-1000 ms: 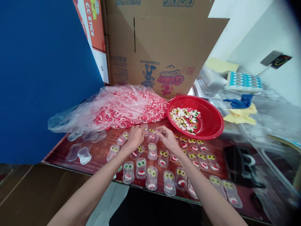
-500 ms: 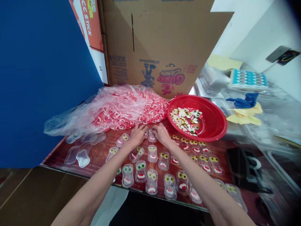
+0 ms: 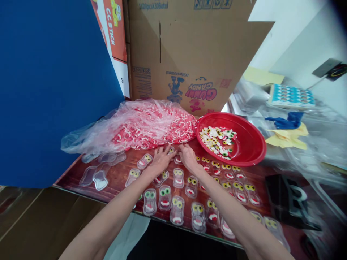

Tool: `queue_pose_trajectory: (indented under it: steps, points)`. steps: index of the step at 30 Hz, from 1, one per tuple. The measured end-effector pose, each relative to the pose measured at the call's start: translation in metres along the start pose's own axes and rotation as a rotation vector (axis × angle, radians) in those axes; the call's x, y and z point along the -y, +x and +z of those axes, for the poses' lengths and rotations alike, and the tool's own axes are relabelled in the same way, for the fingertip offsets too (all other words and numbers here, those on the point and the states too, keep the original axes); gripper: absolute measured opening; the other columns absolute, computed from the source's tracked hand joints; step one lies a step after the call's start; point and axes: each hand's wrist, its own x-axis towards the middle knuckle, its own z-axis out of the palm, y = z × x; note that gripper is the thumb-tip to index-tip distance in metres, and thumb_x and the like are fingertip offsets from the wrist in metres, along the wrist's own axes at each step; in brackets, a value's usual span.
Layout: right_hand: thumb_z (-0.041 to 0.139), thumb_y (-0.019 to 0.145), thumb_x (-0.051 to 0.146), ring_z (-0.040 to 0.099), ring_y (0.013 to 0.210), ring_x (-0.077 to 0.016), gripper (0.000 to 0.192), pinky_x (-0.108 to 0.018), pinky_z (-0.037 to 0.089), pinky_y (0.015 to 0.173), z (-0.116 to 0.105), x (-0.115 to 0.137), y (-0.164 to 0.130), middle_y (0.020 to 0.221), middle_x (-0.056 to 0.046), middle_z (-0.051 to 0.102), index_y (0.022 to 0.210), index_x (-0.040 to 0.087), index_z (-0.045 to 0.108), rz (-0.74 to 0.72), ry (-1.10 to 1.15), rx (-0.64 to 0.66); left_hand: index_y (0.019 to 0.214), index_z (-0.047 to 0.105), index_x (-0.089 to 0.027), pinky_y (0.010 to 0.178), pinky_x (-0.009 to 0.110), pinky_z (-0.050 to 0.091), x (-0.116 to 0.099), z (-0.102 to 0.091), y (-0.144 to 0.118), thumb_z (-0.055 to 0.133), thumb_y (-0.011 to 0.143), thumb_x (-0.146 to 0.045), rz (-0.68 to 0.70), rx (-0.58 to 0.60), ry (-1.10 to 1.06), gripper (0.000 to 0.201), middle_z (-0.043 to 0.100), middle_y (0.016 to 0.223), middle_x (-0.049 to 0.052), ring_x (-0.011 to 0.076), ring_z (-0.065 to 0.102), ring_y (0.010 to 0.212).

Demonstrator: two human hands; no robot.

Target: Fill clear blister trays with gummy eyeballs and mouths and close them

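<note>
My left hand (image 3: 162,159) rests at the far edge of the rows, its fingers curled about a small clear plastic tray (image 3: 171,150) with yellow-ringed gummy eyes in it. Close beside it, my right hand (image 3: 187,157) has its fingers bent together in a pinch at that spot; whatever lies between its fingertips is hidden. Just below the fingertips lies another clear tray (image 3: 178,160) with a red-and-white mouth-shaped gummy. Several more filled trays (image 3: 178,177) lie in rows, each with a pair of yellow or green eyes and a mouth piece.
Behind my hands lies a clear bag (image 3: 154,122) of red-and-white gummies. A red basin (image 3: 252,141) with loose eye gummies stands to its right. Unfilled clear trays (image 3: 100,180) lie at left. A black object (image 3: 287,202) sits at right, a cardboard box (image 3: 200,47) behind.
The whole view has shifted slightly. My left fingers have moved onto the tray with eyes, and my right hand has turned its fingertips toward the far side of the trays.
</note>
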Motion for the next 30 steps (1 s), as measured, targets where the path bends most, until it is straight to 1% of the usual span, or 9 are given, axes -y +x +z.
queue_pose_trajectory:
  steps: [4, 7, 10, 14, 19, 21, 25, 28, 30]
  points:
    - [0.047, 0.090, 0.009, 0.059, 0.104, -0.0226, 0.033, -0.030, 0.043, 0.090, 0.000, -0.009, -0.006, 0.115, -0.013, 0.064, 0.114, 0.014, 0.069, -0.093, -0.027, 0.006, 0.147, 0.043, -0.045, 0.105, 0.056, 0.033, -0.001, 0.004, -0.002, 0.034, 0.100, -0.029, -0.015, -0.022, -0.004, 0.051, 0.031, 0.163, 0.005, 0.0342, 0.041, 0.129]
    - [0.049, 0.090, 0.010, 0.056, 0.110, -0.0242, 0.036, -0.033, 0.038, 0.099, 0.002, -0.018, -0.013, 0.113, -0.012, 0.067, 0.118, 0.016, 0.070, -0.155, -0.066, -0.002, 0.146, 0.045, -0.045, 0.107, 0.057, 0.031, -0.003, 0.002, -0.003, 0.033, 0.100, -0.028, -0.023, -0.013, -0.017, 0.051, 0.032, 0.162, 0.006, 0.0346, 0.041, 0.129]
    - [0.051, 0.089, 0.011, 0.055, 0.108, -0.0248, 0.042, -0.035, 0.037, 0.098, 0.008, -0.025, -0.018, 0.119, -0.010, 0.068, 0.127, 0.021, 0.067, -0.136, -0.057, -0.030, 0.146, 0.046, -0.045, 0.107, 0.057, 0.030, -0.004, -0.001, -0.004, 0.033, 0.100, -0.028, -0.021, -0.011, -0.018, 0.051, 0.033, 0.162, 0.006, 0.0344, 0.042, 0.130]
    - [0.051, 0.089, 0.010, 0.054, 0.112, -0.0255, 0.044, -0.038, 0.036, 0.099, 0.014, -0.028, -0.021, 0.123, -0.009, 0.068, 0.127, 0.025, 0.067, -0.118, -0.009, -0.063, 0.146, 0.045, -0.045, 0.106, 0.057, 0.031, -0.005, -0.005, -0.003, 0.034, 0.101, -0.030, -0.014, 0.006, 0.020, 0.049, 0.033, 0.162, 0.007, 0.0350, 0.041, 0.131]
    - [0.055, 0.084, 0.008, 0.058, 0.115, -0.0233, 0.043, -0.041, 0.035, 0.105, 0.019, -0.041, -0.025, 0.125, -0.011, 0.067, 0.124, 0.020, 0.066, -0.203, 0.185, -0.191, 0.142, 0.052, -0.041, 0.106, 0.057, 0.032, -0.008, -0.009, -0.001, 0.041, 0.099, -0.047, -0.010, -0.022, 0.008, 0.045, 0.036, 0.159, 0.008, 0.0367, 0.040, 0.132]
    - [0.056, 0.082, 0.008, 0.059, 0.115, -0.0243, 0.041, -0.043, 0.035, 0.105, 0.021, -0.048, -0.029, 0.123, -0.013, 0.068, 0.121, 0.017, 0.066, -0.186, 0.213, -0.234, 0.141, 0.053, -0.039, 0.107, 0.056, 0.032, -0.011, -0.009, -0.001, 0.045, 0.096, -0.052, -0.015, -0.053, 0.008, 0.047, 0.038, 0.158, 0.009, 0.0366, 0.040, 0.133]
    - [0.056, 0.080, 0.007, 0.060, 0.115, -0.0240, 0.038, -0.046, 0.032, 0.109, 0.021, -0.059, -0.038, 0.122, -0.012, 0.068, 0.115, 0.016, 0.067, -0.130, 0.249, -0.237, 0.142, 0.052, -0.037, 0.107, 0.055, 0.033, -0.017, -0.006, -0.001, 0.050, 0.095, -0.050, -0.051, -0.081, 0.001, 0.049, 0.039, 0.157, 0.011, 0.0360, 0.041, 0.133]
    - [0.054, 0.082, 0.008, 0.060, 0.113, -0.0220, 0.036, -0.044, 0.032, 0.109, 0.018, -0.060, -0.044, 0.121, -0.009, 0.069, 0.114, 0.018, 0.068, -0.172, 0.265, -0.219, 0.143, 0.050, -0.038, 0.108, 0.056, 0.033, -0.017, -0.003, 0.001, 0.051, 0.095, -0.049, -0.063, -0.076, -0.023, 0.050, 0.037, 0.158, 0.011, 0.0365, 0.040, 0.136]
    - [0.053, 0.084, 0.008, 0.059, 0.113, -0.0226, 0.037, -0.043, 0.034, 0.106, 0.015, -0.058, -0.046, 0.123, -0.010, 0.069, 0.117, 0.018, 0.067, -0.197, 0.211, -0.241, 0.143, 0.051, -0.039, 0.108, 0.058, 0.033, -0.016, -0.001, 0.003, 0.052, 0.094, -0.047, -0.070, -0.071, -0.034, 0.049, 0.037, 0.158, 0.010, 0.0375, 0.038, 0.138]
